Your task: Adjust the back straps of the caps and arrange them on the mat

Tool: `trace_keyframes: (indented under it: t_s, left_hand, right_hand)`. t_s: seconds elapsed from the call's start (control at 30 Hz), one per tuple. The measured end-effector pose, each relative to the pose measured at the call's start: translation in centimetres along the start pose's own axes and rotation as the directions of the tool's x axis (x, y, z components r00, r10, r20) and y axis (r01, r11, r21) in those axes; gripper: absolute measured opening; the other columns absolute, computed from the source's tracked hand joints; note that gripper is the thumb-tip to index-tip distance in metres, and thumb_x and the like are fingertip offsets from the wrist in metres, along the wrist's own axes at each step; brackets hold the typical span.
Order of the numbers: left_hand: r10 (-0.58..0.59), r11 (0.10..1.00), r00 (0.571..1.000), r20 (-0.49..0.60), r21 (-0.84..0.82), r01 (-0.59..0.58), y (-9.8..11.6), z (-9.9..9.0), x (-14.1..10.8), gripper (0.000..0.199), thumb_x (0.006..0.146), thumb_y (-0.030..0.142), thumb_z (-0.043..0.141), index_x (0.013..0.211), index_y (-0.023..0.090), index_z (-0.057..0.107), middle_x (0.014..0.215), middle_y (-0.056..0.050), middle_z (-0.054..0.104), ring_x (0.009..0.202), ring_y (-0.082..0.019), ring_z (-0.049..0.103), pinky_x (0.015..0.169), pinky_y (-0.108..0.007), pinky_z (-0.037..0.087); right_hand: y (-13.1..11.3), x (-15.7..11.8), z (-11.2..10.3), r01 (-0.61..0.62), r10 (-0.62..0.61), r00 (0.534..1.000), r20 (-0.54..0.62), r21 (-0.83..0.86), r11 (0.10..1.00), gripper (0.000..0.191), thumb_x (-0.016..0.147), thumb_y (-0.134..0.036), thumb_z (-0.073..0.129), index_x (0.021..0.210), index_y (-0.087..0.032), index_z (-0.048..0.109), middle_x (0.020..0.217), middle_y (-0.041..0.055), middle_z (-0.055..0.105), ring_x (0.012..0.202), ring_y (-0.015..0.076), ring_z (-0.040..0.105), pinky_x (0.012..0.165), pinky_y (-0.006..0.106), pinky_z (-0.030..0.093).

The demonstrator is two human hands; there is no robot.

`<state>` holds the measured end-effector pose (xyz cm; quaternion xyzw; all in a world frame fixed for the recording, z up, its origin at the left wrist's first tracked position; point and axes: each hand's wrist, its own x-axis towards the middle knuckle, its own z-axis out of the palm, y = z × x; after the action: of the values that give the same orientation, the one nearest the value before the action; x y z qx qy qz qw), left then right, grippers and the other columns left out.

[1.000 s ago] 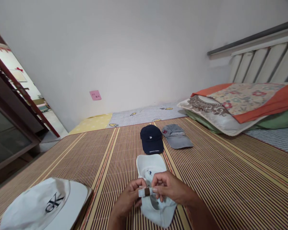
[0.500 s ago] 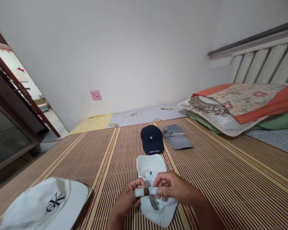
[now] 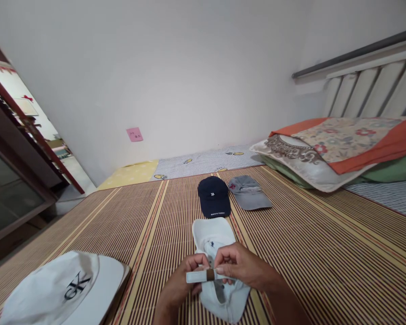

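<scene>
A pale, whitish baseball cap lies in front of me with its brim pointing away and its back opening toward me. Its adjuster strap runs across the opening and passes through a brown buckle. My left hand is closed on the strap just left of the buckle, and the free end sticks out leftward. With thumb and forefinger, my right hand pinches the strap at the buckle's right side. The hands hide part of the cap's back.
Beyond the cap lie a navy cap and a grey cap. A white cap with dark letters rests at the lower left. They sit on a striped mat. Pillows are stacked at the right, beside a radiator.
The strap's free end now sticks out farther left past the buckle. The buckle and my right fingers have come closer together. The other caps have not moved.
</scene>
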<state>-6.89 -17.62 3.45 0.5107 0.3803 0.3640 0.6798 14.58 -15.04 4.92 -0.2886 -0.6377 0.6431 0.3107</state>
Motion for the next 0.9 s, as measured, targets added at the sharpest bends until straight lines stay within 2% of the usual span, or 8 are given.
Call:
trace_keyframes:
  t_s: [0.2, 0.3, 0.4, 0.57, 0.73, 0.9]
  left_hand:
    - [0.017, 1.0, 1.0, 0.014, -0.016, -0.017, 0.4, 0.1, -0.2, 0.05, 0.076, 0.061, 0.081, 0.069, 0.019, 0.054, 0.051, 0.01, 0.04, 0.04, -0.004, 0.022, 0.041, -0.022, 0.014]
    - [0.036, 0.999, 0.999, 0.022, -0.038, -0.035, 0.3, -0.4, -0.2, 0.049, 0.08, 0.06, 0.078, 0.07, 0.019, 0.054, 0.051, 0.01, 0.04, 0.039, -0.003, 0.021, 0.04, -0.022, 0.012]
    - [0.039, 0.998, 0.999, 0.02, -0.044, -0.039, 0.2, -0.6, -0.1, 0.047, 0.083, 0.058, 0.077, 0.07, 0.02, 0.053, 0.05, 0.01, 0.04, 0.038, -0.003, 0.022, 0.04, -0.021, 0.011]
    - [0.052, 0.998, 0.998, 0.027, -0.037, -0.051, 0.0, -0.6, 0.1, 0.049, 0.082, 0.062, 0.077, 0.072, 0.019, 0.055, 0.049, 0.01, 0.041, 0.036, -0.003, 0.022, 0.039, -0.021, 0.011]
    - [0.042, 0.998, 0.999, 0.029, -0.039, -0.041, -0.5, -1.0, 0.1, 0.048, 0.082, 0.061, 0.077, 0.073, 0.019, 0.056, 0.049, 0.01, 0.042, 0.036, -0.003, 0.022, 0.038, -0.021, 0.011]
    - [0.044, 0.998, 0.999, 0.025, -0.035, -0.043, -0.8, -1.1, 0.0, 0.047, 0.085, 0.059, 0.075, 0.073, 0.019, 0.055, 0.05, 0.009, 0.043, 0.036, -0.003, 0.023, 0.038, -0.021, 0.011]
  right_hand:
    - [-0.4, -0.1, 0.0, -0.036, 0.036, 0.999, 0.002, 0.019, 0.999, 0.025, 0.079, -0.041, 0.077, 0.083, -0.016, 0.072, 0.064, -0.0016, 0.068, 0.055, 0.0119, 0.059, 0.059, 0.024, 0.045]
    - [-0.7, -0.7, -1.1, -0.003, -0.001, 0.998, -0.07, -0.057, 0.998, 0.034, 0.085, -0.049, 0.074, 0.089, -0.016, 0.076, 0.074, 0.0025, 0.073, 0.065, 0.014, 0.062, 0.063, 0.026, 0.044]
    - [-0.7, -1.5, -2.4, -0.009, -0.004, 0.995, -0.103, -0.126, 0.992, 0.035, 0.087, -0.049, 0.072, 0.091, -0.015, 0.079, 0.083, 0.0058, 0.077, 0.074, 0.0164, 0.066, 0.068, 0.027, 0.044]
    - [-0.4, -2.1, -3.1, -0.06, 0.059, 0.998, -0.019, -0.07, 0.996, 0.028, 0.076, -0.042, 0.082, 0.089, -0.016, 0.079, 0.075, 0.004, 0.079, 0.066, 0.0157, 0.068, 0.062, 0.025, 0.042]
    - [-0.2, -1.6, -2.4, -0.038, 0.037, 0.999, 0.016, 0.038, 0.999, 0.022, 0.08, -0.038, 0.079, 0.086, -0.016, 0.076, 0.063, -0.0003, 0.074, 0.056, 0.0123, 0.066, 0.059, 0.023, 0.046]
    - [-0.3, -1.3, -1.9, -0.051, 0.049, 0.999, 0.021, 0.074, 0.996, 0.026, 0.082, -0.041, 0.078, 0.087, -0.016, 0.073, 0.06, -0.0022, 0.071, 0.05, 0.0115, 0.064, 0.053, 0.022, 0.049]
